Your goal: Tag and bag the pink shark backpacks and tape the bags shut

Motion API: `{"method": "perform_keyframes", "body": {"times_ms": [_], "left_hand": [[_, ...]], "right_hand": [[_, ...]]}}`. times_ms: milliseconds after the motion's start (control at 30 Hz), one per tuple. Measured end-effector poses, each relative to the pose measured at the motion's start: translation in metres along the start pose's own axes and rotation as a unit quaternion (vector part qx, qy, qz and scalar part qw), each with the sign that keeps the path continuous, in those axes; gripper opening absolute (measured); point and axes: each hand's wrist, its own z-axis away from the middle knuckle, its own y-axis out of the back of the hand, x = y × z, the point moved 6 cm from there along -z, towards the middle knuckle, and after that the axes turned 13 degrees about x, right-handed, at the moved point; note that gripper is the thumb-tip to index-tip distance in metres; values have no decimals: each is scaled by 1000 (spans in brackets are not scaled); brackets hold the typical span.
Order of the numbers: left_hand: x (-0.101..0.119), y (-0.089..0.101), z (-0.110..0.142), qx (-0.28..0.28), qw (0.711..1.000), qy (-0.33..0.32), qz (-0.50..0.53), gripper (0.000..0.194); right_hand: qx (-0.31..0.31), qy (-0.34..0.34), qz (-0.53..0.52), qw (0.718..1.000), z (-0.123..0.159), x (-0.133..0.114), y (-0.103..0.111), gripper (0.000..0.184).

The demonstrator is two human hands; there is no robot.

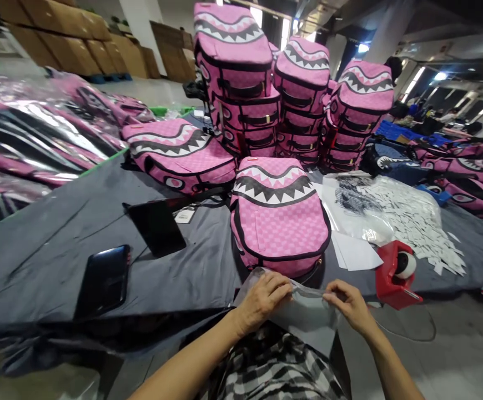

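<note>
A clear plastic bag [308,314] is stretched between my two hands at the table's front edge, above my lap. My left hand [264,297] has its fingers curled over the bag's upper left part. At the bag's upper right corner, my right hand [345,300] pinches the edge between thumb and fingers. Just beyond the hands lies a pink checked backpack [281,216] with a black and white shark-tooth band. Its lower end almost meets my left hand. A second pink backpack [179,153] rests behind it to the left.
Stacks of pink backpacks [241,78] rise at the back. On the right sit a red tape dispenser [393,275], white papers [353,250] and a heap of small white tags [420,222]. A phone [105,278] and a black tablet-like panel [156,225] lie left. Plastic-wrapped bags [37,128] fill the far left.
</note>
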Motion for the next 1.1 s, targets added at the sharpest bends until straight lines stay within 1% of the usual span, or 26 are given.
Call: {"method": "perform_keyframes", "body": {"times_ms": [67,133,233,300,367,400,433,467,533,567,600,633,667,733,767,800,833,900,967,1033,1100], "left_hand": [[0,4,3,14,1000,-10,2,15],[-1,6,7,16,1000,-17,5,22],[-1,9,8,28,999,-27,8,35],[0,9,5,35,999,-25,-18,41],[2,7,1,25,998,-19,-54,38],[4,5,0,14,997,-18,-67,34],[5,2,-1,0,997,-17,-76,31],[6,1,-1,-12,997,-15,-80,28],[6,-2,1,-31,996,-1,-84,24],[5,-3,2,-40,996,9,-85,22],[5,-4,3,-43,995,16,-85,21],[5,-4,3,-41,995,19,-86,20],[5,-3,2,-34,995,18,-87,19],[7,-1,-1,-11,996,9,-89,17],[8,0,-2,-2,996,5,-90,17],[9,1,-4,1,996,1,-90,17],[10,1,-4,-3,996,-4,-90,17],[13,1,-3,-11,995,-17,-102,18],[17,0,3,-16,989,-22,-146,18],[21,0,11,4,978,-8,-208,18],[24,2,17,51,967,29,-249,17]], "right_hand": [[23,-35,-34,999,-6,6,8,42],[63,-36,-46,996,-19,3,11,40],[113,21,-48,992,-46,-11,2,36],[118,68,-53,989,-62,-17,-8,38],[131,84,-47,987,-72,-15,-13,40],[152,78,-38,985,-74,-11,-13,41],[186,64,-25,980,-72,-6,-10,42],[234,49,-11,971,-66,0,-4,42],[345,40,19,938,-45,4,9,35],[387,57,34,920,-32,2,14,28],[406,91,49,908,-19,-4,14,20],[396,136,67,906,-9,-12,9,12],[362,186,84,909,-1,-20,1,9],[274,267,114,917,6,-33,-21,30],[243,292,124,917,7,-36,-30,40],[227,312,128,913,6,-37,-36,45],[223,332,128,908,3,-37,-39,48],[216,381,126,890,-3,-35,-41,43],[189,431,136,872,-10,-30,-41,34],[150,468,154,857,-15,-24,-38,25],[105,495,158,848,-18,-21,-36,21]]}}
